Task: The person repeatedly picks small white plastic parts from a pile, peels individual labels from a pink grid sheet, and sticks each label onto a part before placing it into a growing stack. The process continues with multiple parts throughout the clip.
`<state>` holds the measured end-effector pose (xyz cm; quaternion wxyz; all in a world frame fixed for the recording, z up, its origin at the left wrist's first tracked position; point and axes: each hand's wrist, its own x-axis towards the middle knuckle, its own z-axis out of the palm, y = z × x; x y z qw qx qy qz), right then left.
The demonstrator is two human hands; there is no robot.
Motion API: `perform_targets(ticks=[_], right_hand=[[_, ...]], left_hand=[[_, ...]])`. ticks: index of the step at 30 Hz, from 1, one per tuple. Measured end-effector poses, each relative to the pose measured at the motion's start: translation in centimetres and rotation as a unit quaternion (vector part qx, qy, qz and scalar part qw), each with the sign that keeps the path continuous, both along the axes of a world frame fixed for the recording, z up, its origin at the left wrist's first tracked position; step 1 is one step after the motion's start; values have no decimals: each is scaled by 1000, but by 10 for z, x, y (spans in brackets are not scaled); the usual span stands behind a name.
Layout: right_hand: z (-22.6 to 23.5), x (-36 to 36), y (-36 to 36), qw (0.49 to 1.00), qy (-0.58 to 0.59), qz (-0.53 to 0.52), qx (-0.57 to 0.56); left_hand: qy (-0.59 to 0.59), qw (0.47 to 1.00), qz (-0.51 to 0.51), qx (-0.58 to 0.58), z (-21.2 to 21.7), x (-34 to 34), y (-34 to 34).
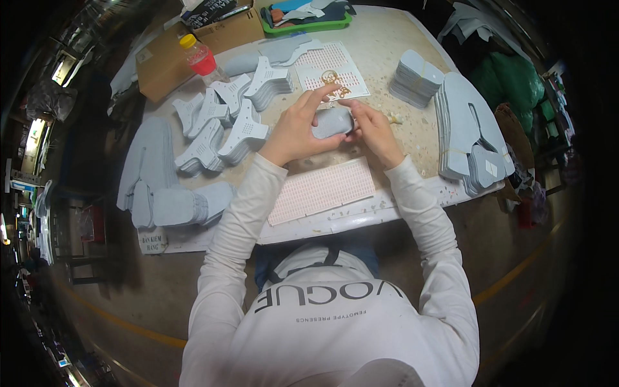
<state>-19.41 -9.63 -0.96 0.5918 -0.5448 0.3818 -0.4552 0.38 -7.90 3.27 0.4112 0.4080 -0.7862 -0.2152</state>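
pinching one grey cut piece (pixel 333 122) between left hand (pixel 298 131) and right hand (pixel 374 132), fingers curled tight round it, many grey stacks (pixel 222 126) apparently left beside them.

Your pale worktable (pixel 393 39) carries stacks of grey cut pieces (pixel 219 126) at your left and more grey stacks (pixel 467 132) at right. A gridded label sheet (pixel 320 190) lies near you; a red-capped bottle (pixel 203 61), cardboard box (pixel 193 45) and green tray (pixel 309 26) sit far.

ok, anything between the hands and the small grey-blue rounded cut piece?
Nothing visible. The left hand and right hand both grip the small grey-blue rounded cut piece directly, held above the beige worktable.
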Motion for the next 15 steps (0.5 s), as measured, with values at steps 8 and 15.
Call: perform_targets(ticks=[8,15], right_hand=[[-3,-26,-26,993,52,-86,-57],[-4,-59,-26,850,388,-220,-280]], left_hand=[[-79,996,46,-19,27,21,35],[-165,982,-41,78,13,35,75]])
